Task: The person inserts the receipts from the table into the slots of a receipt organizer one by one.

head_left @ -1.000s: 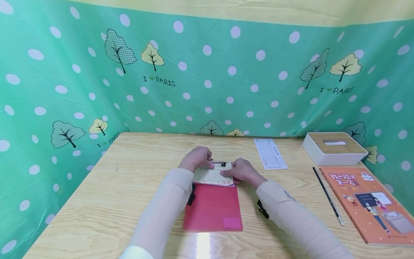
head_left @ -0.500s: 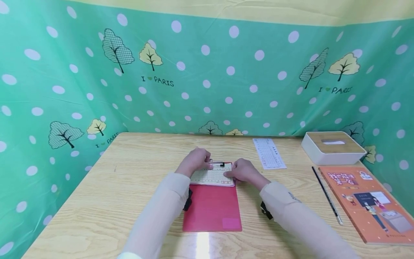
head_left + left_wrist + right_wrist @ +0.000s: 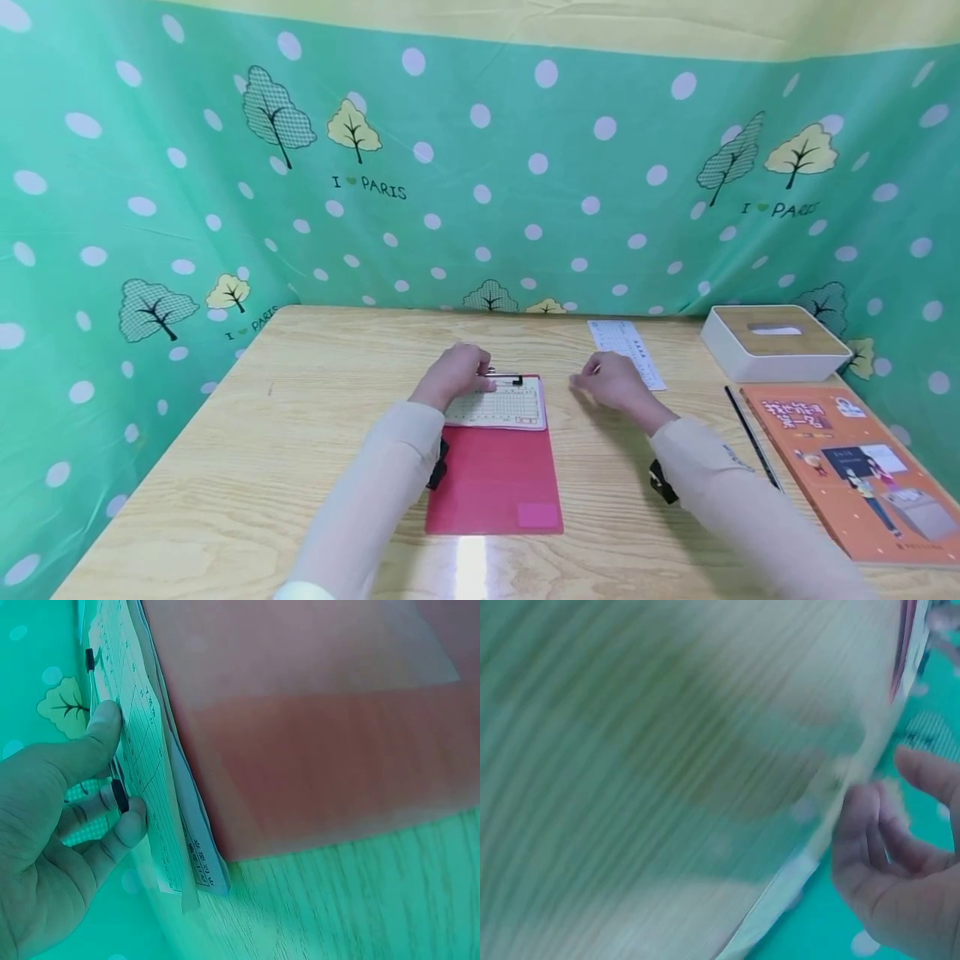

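A red clipboard [image 3: 495,483] lies on the table, with several printed slips [image 3: 504,408] stacked at its top end. My left hand [image 3: 455,379] is at the metal clip [image 3: 508,377] there. In the left wrist view, the thumb presses on the clip with the black tips [image 3: 120,795] while the fingers curl below it. To the right, my right hand [image 3: 617,381] hovers apart from the clipboard, near a loose printed slip [image 3: 621,335], part of which it covers. The right wrist view shows its fingers [image 3: 855,825] loosely bent, the thumb apart, and nothing held.
A white tissue box with a wooden top [image 3: 776,342] stands at the back right. Below it lie an orange book [image 3: 855,475] and a dark pencil [image 3: 752,437]. A green dotted curtain [image 3: 480,167] hangs behind the table [image 3: 300,433].
My right hand has let go of the slips on the clipboard and moved right, toward the loose slip. My left hand stays at the clip.
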`<state>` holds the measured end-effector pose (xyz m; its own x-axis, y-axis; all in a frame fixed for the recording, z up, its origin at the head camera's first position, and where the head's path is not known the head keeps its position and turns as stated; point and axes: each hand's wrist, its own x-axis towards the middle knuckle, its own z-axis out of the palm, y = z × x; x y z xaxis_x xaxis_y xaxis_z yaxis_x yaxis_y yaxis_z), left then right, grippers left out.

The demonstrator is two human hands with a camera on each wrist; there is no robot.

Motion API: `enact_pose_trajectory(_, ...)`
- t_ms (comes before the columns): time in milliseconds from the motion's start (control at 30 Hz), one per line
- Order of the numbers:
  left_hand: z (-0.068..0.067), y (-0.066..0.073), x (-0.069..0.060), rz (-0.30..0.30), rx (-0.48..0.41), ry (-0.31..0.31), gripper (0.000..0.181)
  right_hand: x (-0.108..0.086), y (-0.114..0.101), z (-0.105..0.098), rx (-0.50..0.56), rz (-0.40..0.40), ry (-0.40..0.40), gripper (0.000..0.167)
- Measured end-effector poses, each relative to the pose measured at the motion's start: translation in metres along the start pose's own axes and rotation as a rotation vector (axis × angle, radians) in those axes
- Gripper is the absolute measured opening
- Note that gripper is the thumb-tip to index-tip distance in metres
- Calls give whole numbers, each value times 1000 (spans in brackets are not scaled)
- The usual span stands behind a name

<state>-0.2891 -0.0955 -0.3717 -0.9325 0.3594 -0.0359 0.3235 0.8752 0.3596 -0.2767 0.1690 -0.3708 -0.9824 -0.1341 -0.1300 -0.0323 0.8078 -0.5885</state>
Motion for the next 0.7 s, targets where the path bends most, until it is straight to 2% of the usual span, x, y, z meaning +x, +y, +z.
enact_pose_trajectory(100,0,1,1,4,4,0,34,3,15,-13,-24,30,80,32)
enact_pose_trajectory(200,0,2,1,-4,5,-5,33,6,30,-25,-41,94,118,39)
enact_pose_trajectory(367,-1,1,2,-16,12,-10,33,7,52,-35,-72,214,117,54)
enact_pose_trajectory(700,0,0,3,-24,19,-12,31,3,63,-43,-118,290,98,74)
